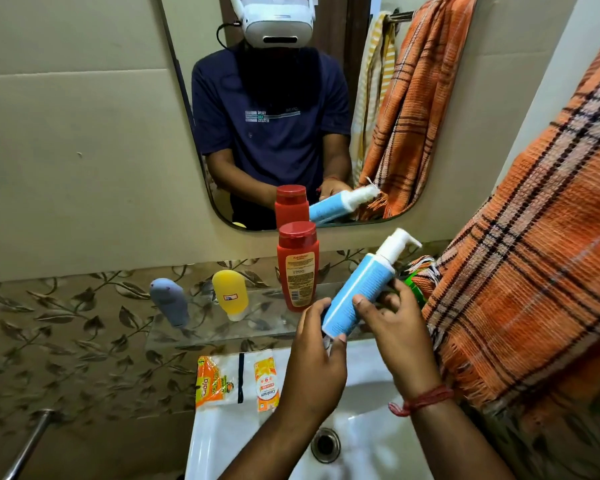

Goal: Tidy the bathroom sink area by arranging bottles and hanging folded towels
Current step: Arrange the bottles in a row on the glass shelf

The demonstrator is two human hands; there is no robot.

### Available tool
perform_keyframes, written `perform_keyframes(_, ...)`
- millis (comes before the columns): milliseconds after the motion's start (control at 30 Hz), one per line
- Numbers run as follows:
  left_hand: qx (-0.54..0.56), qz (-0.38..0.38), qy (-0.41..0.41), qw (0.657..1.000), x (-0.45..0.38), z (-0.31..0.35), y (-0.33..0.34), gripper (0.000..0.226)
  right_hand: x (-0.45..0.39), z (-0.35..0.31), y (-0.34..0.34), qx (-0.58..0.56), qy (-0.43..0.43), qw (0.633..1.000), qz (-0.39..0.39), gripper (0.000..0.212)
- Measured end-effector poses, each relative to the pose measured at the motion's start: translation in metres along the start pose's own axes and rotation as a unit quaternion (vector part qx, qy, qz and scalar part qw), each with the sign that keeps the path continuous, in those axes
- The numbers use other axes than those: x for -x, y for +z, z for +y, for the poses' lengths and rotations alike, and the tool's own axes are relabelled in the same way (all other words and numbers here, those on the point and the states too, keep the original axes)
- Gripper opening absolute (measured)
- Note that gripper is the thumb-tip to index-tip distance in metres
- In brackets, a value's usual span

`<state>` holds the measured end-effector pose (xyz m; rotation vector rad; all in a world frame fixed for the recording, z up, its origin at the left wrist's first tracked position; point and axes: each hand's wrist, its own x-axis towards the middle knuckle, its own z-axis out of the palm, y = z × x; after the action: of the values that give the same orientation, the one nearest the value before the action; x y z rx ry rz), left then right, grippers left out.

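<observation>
Both hands hold a blue pump bottle (357, 292) above the white sink (368, 441): left hand (314, 362) curls around its base, fingers wrapped under the bottom edge; right hand (394, 327) grips the middle, thumb on the front, red thread at the wrist. Forearms reach up from bottom of frame. Bottle is a smooth plastic cylinder, tilted, long axis running lower-left to upper-right, white pump head pointing up-right toward the orange checked towel (520, 289), a coarse fringed weave. Behind, on the glass shelf (257, 327): red bottle (298, 268) upright, yellow tube (230, 294) and grey tube (169, 301) standing cap-down.
</observation>
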<state>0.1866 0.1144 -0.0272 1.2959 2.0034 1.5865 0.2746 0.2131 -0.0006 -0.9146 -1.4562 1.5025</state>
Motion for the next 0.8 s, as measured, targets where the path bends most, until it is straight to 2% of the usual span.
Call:
perform_keyframes(133, -0.029, -0.034, 0.008, 0.999, -0.026, 0.001, 0.01, 0.058, -0.016, -0.014, -0.012, 0.147, -0.061, 0.985, -0.06, 0.058)
perform_keyframes(300, -0.031, -0.072, -0.008, 0.997, -0.059, 0.009, 0.031, 0.068, -0.045, -0.025, -0.018, 0.252, -0.105, 0.96, -0.066, 0.063)
perform_keyframes(800, -0.037, -0.133, -0.05, 0.989, -0.073, -0.005, 0.04, 0.076, -0.067, -0.011, -0.029, 0.304, -0.086, 0.945, -0.083, 0.064)
